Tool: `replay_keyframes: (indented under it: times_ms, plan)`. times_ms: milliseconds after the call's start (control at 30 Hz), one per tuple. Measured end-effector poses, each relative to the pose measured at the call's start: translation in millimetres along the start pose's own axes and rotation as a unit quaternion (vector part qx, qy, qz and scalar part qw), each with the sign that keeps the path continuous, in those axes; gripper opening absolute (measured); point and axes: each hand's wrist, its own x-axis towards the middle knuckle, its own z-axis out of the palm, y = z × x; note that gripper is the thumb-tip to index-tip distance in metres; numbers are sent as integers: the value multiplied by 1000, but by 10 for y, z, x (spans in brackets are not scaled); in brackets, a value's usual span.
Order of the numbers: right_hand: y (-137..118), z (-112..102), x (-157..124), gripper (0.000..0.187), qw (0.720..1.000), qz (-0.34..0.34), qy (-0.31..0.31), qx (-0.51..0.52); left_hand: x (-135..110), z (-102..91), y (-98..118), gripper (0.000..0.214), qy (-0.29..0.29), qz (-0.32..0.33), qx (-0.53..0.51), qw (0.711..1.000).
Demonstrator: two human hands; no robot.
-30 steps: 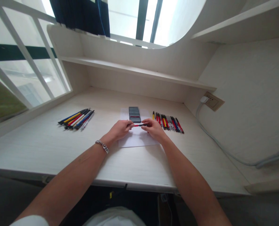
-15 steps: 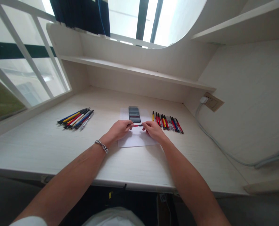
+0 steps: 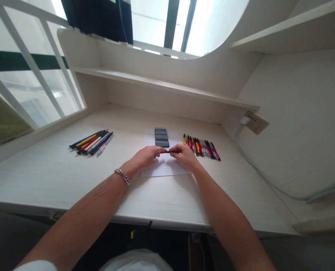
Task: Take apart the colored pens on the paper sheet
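Note:
Both hands meet above a white paper sheet (image 3: 164, 167) in the middle of the desk. My left hand (image 3: 145, 157) and my right hand (image 3: 186, 156) each pinch one end of a black and red pen (image 3: 170, 151), which lies level between them. Just beyond the pen, a dark grey rectangular stack (image 3: 162, 137) rests on the far part of the sheet, close to my fingers but apart from them. A bundle of coloured pens (image 3: 90, 143) lies left of the sheet, and a fanned row of pens (image 3: 201, 148) lies to its right.
A white desk (image 3: 54, 180) runs beneath a low shelf (image 3: 162, 86). A wall socket (image 3: 256, 123) with a plugged-in grey cable (image 3: 258, 167) sits at the right. A window (image 3: 29, 86) is at the left. A chain bracelet (image 3: 122, 177) circles my left wrist.
My hands have drawn slightly closer together and moved a little toward the stack. The pen between them stays held, with its black part now showing more clearly.

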Motion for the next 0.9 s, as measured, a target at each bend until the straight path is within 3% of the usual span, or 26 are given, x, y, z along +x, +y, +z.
replay_keyframes:
  times_ms: [267,400,633,767,900]
  plan:
    - [115,-124,40,14,1000,27,0,-2,-29,-144,-69,39,-5,-39,19,999]
    - [211,-161,76,14,997,26,30,-60,-44,-247,-160,36,-3,-83,26,996]
    - [217,96,159,15,974,-33,66,-212,-44,-260,-171,40,-8,-98,25,995]
    - [217,243,176,20,947,-26,67,-313,-37,-235,-133,39,-16,-93,29,995]
    - [178,232,149,23,943,-33,77,-321,-35,-228,-128,38,-11,-96,37,995]
